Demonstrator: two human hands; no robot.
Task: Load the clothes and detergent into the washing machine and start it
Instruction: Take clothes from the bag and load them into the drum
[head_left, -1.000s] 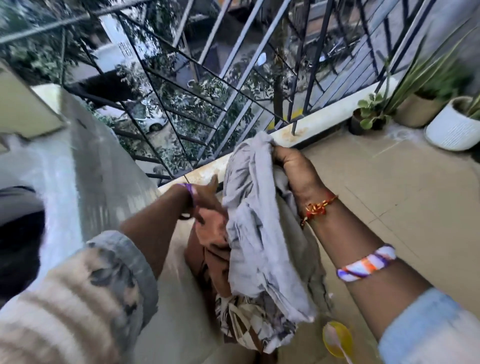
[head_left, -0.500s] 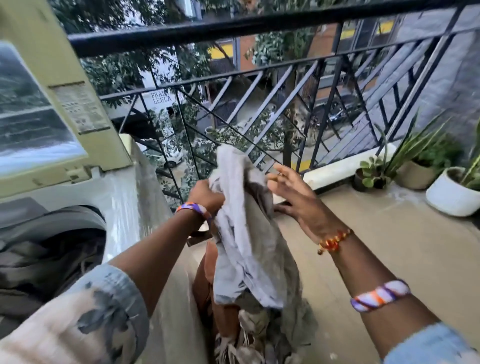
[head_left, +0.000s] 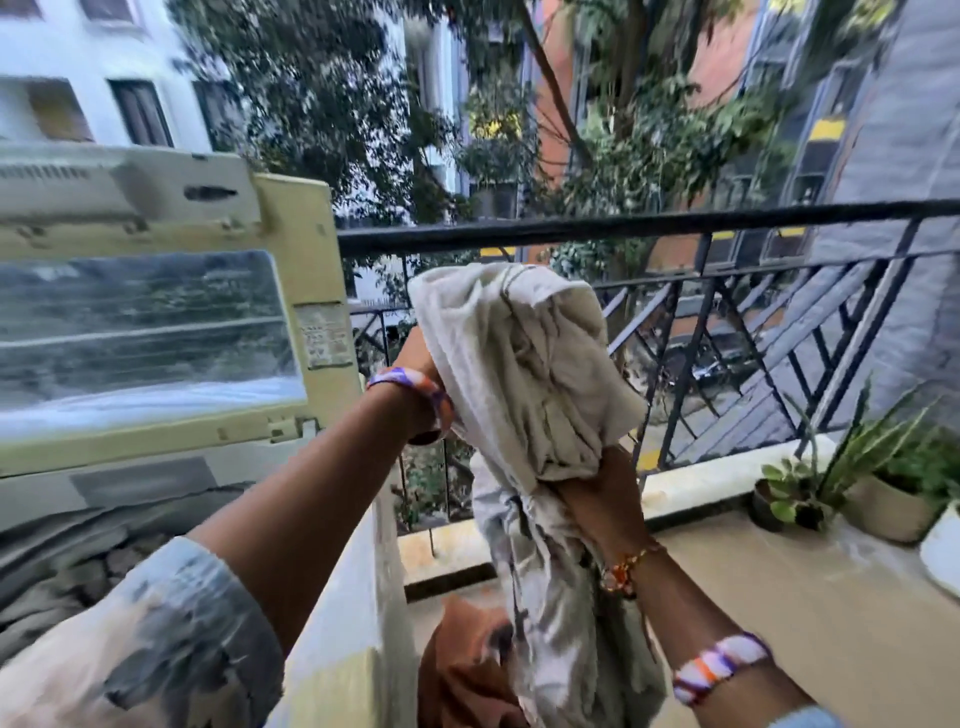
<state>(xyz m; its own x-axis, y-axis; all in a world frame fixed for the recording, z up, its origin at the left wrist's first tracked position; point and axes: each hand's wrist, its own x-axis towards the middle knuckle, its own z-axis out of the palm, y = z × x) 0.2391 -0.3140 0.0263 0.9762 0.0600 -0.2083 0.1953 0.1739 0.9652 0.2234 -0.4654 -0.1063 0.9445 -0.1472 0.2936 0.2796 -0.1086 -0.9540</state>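
Observation:
A pale grey-beige garment (head_left: 524, 374) hangs bunched in the air beside the washing machine (head_left: 358, 613). My left hand (head_left: 415, 379) grips its upper edge, mostly hidden behind the cloth. My right hand (head_left: 597, 499) is closed around its middle, lower down. The rest of the garment trails down over a rust-brown cloth (head_left: 462, 670) at the bottom. The top-loader's yellowed lid (head_left: 156, 332) stands raised at left. Grey clothes (head_left: 67, 587) lie in the drum below it.
A black metal railing (head_left: 649, 228) runs across just behind the garment. Potted plants (head_left: 852, 483) stand on the tiled balcony floor (head_left: 779, 587) at right, with a white pot (head_left: 943, 551) at the frame edge.
Both hands have lifted the grey garment from low by the floor to railing height. The right hand let go briefly, then closed on its middle. The view has tilted upward.

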